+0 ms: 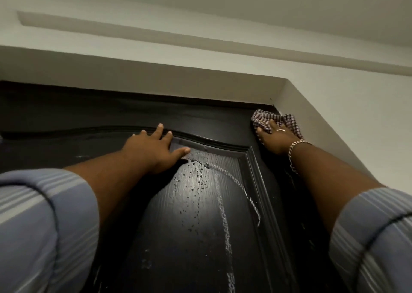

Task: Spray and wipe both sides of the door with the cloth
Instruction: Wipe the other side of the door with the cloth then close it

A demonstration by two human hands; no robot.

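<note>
Pressing the checked cloth [276,123] under your right hand [275,139] into the dark door's [200,214] top right corner, sweep leftward through the droplets while your flat, empty left hand [153,150] steadies the panel.
</note>
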